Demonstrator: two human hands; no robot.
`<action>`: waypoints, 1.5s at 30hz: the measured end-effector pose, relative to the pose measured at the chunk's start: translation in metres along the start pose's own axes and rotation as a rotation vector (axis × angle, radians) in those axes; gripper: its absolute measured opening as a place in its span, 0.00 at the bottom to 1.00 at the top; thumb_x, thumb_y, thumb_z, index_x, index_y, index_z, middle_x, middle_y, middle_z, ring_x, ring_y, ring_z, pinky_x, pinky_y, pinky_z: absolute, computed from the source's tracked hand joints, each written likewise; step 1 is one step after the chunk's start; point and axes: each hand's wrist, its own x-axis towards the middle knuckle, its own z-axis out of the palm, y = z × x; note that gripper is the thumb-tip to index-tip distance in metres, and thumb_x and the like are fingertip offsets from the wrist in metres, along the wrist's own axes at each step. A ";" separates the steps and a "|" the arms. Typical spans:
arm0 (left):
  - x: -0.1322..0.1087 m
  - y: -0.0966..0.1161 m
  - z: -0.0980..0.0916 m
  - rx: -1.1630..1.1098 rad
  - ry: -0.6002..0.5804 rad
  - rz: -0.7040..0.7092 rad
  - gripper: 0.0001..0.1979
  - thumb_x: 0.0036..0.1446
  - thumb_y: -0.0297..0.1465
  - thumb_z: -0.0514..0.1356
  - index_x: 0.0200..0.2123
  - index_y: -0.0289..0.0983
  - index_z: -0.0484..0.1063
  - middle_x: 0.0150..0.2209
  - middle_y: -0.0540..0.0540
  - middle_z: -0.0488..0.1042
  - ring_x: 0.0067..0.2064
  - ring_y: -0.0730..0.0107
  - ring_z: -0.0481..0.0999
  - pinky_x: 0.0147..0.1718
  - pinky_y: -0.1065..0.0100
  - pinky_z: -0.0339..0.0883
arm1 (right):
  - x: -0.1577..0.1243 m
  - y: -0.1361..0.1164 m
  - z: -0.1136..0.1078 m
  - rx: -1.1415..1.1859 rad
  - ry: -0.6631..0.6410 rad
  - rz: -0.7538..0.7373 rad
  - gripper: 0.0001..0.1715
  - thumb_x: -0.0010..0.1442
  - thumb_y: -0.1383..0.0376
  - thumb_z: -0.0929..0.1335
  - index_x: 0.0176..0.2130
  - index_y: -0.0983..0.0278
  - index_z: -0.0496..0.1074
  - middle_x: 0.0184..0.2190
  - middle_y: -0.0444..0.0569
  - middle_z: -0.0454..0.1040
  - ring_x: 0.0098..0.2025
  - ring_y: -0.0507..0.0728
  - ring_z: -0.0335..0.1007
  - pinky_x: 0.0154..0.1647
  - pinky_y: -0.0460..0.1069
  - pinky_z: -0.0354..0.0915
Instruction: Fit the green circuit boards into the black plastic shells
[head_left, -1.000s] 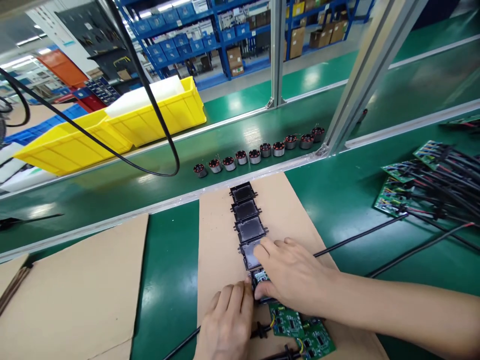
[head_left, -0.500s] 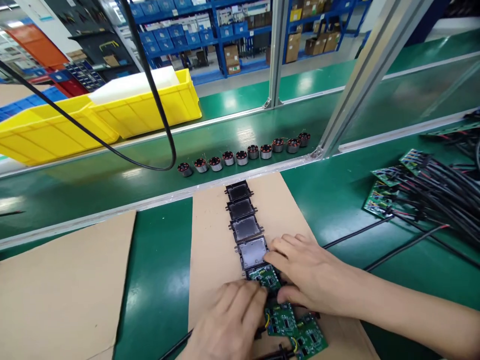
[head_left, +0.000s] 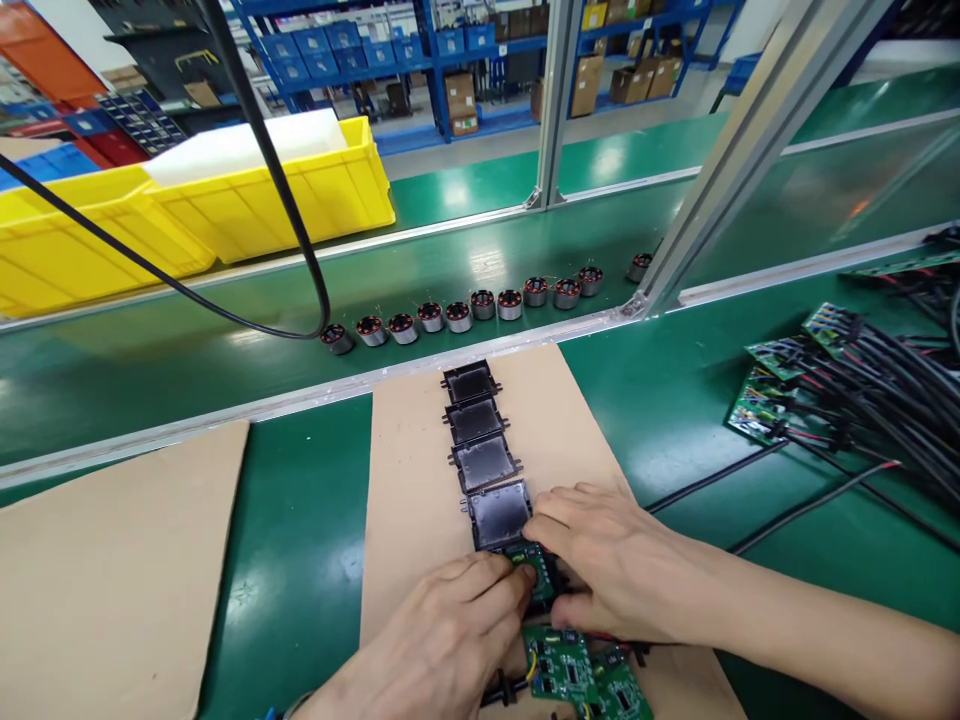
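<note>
Green circuit board (head_left: 541, 582) over near part of cardboard sheet (head_left: 409, 480), next to black trays (head_left: 499, 515). Left hand (head_left: 450, 620): fingers bunched on board, can't tell if gripping. Right hand (head_left: 600, 550): thumb and fingers spread by board, grip unclear. Cartons (head_left: 460, 95) far beyond cardboard sheet: labels too small to read.

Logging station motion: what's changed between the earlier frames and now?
Metal cores slid left along the green belt relative to the post; another core came out from behind it. Left hand moved in onto the circuit board; right hand drew back rightward, uncovering more of that board. Three farthest black trays and the wired boards at right stayed put.
</note>
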 end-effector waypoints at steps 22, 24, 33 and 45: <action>0.000 0.006 0.029 0.117 0.226 -0.042 0.11 0.63 0.33 0.56 0.45 0.33 0.73 0.51 0.44 0.74 0.49 0.62 0.70 0.48 0.63 0.60 | -0.009 0.000 0.006 -0.090 -0.048 -0.085 0.15 0.47 0.80 0.63 0.35 0.68 0.68 0.34 0.50 0.69 0.36 0.56 0.61 0.34 0.49 0.59; 0.000 0.005 0.029 0.113 0.221 -0.042 0.10 0.63 0.32 0.57 0.44 0.34 0.73 0.53 0.46 0.73 0.49 0.63 0.70 0.47 0.64 0.62 | -0.008 0.000 0.004 -0.116 -0.034 -0.101 0.13 0.50 0.80 0.63 0.35 0.68 0.69 0.34 0.50 0.70 0.35 0.56 0.61 0.34 0.50 0.58; 0.002 0.006 0.023 0.154 0.205 -0.032 0.12 0.64 0.28 0.53 0.45 0.33 0.74 0.59 0.49 0.69 0.47 0.63 0.70 0.46 0.66 0.62 | -0.005 0.006 0.004 -0.160 -0.037 -0.090 0.13 0.53 0.78 0.61 0.36 0.68 0.70 0.35 0.51 0.72 0.37 0.58 0.64 0.35 0.51 0.59; 0.007 0.001 0.020 0.085 0.272 -0.020 0.12 0.66 0.32 0.53 0.47 0.36 0.72 0.55 0.49 0.73 0.51 0.68 0.70 0.49 0.66 0.55 | -0.010 0.013 -0.003 -0.060 -0.012 0.011 0.04 0.62 0.68 0.64 0.39 0.65 0.68 0.38 0.50 0.71 0.40 0.58 0.66 0.41 0.51 0.61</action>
